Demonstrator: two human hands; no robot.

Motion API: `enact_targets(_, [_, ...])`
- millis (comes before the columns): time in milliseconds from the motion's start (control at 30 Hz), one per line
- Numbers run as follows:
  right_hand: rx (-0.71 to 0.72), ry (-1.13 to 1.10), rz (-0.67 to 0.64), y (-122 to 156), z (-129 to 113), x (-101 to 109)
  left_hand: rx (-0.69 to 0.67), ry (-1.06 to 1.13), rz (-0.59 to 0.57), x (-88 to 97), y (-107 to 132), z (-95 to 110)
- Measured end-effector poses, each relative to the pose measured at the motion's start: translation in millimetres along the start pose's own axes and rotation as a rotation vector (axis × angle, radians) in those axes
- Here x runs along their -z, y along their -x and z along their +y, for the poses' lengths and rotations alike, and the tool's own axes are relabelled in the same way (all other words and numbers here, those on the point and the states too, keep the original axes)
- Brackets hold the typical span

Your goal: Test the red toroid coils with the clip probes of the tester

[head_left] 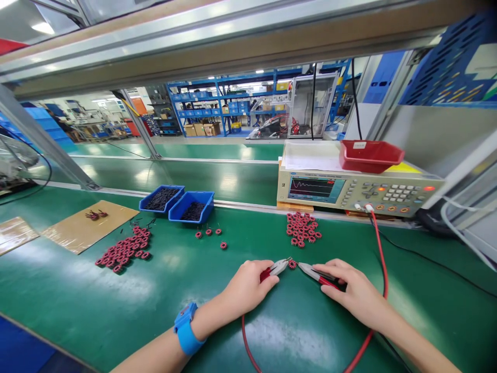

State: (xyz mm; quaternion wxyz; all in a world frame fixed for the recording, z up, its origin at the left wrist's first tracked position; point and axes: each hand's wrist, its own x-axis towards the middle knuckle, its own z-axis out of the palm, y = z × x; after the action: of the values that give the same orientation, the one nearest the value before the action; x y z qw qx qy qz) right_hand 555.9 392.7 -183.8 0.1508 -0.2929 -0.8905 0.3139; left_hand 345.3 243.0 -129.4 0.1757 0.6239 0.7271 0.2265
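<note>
My left hand (248,285) grips a large alligator clip (278,267) with a red handle, joined to a red cable (248,344). Its metal jaws reach the left side of a small red ring-shaped coil (292,264), near its wire ends. In my right hand (351,285) is a second alligator clip (310,271) with red and black on its handle. The tip of that one points at the coil's right side; whether it touches is too small to tell. A blue wrist strap (188,327) circles my left wrist.
Behind the coil lies a pile of similar coils (303,229). A tester (359,189) with a lit screen carries a red bin (370,155). Leftward are two blue bins (192,207) of black pieces, several loose coils, another coil pile (126,248) and cardboard (73,228). A red cable (382,254) crosses right.
</note>
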Motion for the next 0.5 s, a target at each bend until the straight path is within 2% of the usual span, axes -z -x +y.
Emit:
enact_targets(300, [0.005, 0.013, 0.013, 0.3, -1.4, 0.5, -0.003, 0.006, 0.006, -0.5, -1.1, 0.6])
enact_targets(500, [-0.013, 0.020, -0.048, 1.9, -3.1, 3.4, -0.025, 0.007, -0.008, 1.5, 1.6, 0.1])
